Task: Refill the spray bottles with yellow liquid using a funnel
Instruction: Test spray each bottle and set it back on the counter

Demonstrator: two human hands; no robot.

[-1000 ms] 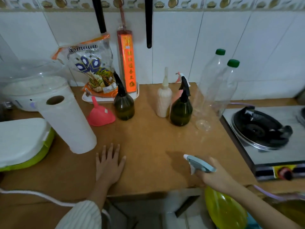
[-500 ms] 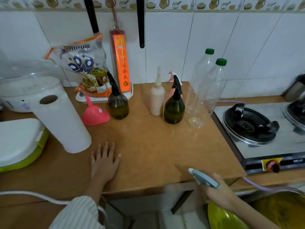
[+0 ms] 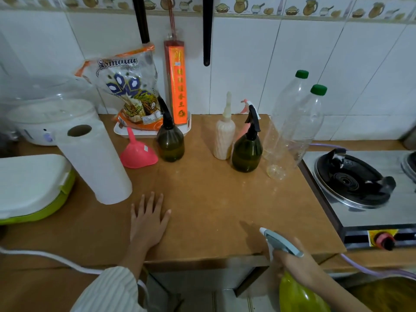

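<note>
My right hand (image 3: 299, 264) grips the neck of a yellow spray bottle (image 3: 297, 296) with a pale blue trigger head (image 3: 279, 240), held at the counter's front edge, its body below counter level. My left hand (image 3: 148, 219) lies flat, fingers spread, on the brown counter (image 3: 213, 199). A pink funnel (image 3: 137, 153) lies mouth-down near the back. Two dark green spray bottles with black heads stand upright, one (image 3: 170, 140) beside the funnel and one (image 3: 247, 149) further right. A cream squeeze bottle (image 3: 225, 136) stands between them.
Two clear plastic bottles (image 3: 292, 131) with green caps stand at the back right. A paper towel roll (image 3: 94, 163) and a white-and-green box (image 3: 31, 185) sit left. A gas stove (image 3: 360, 183) borders the counter's right side. A snack bag (image 3: 128, 91) leans on the wall.
My right hand with the yellow spray bottle dropped lower, to the counter's front edge, then held about level. My left hand stays flat in place. The view shifted slightly.
</note>
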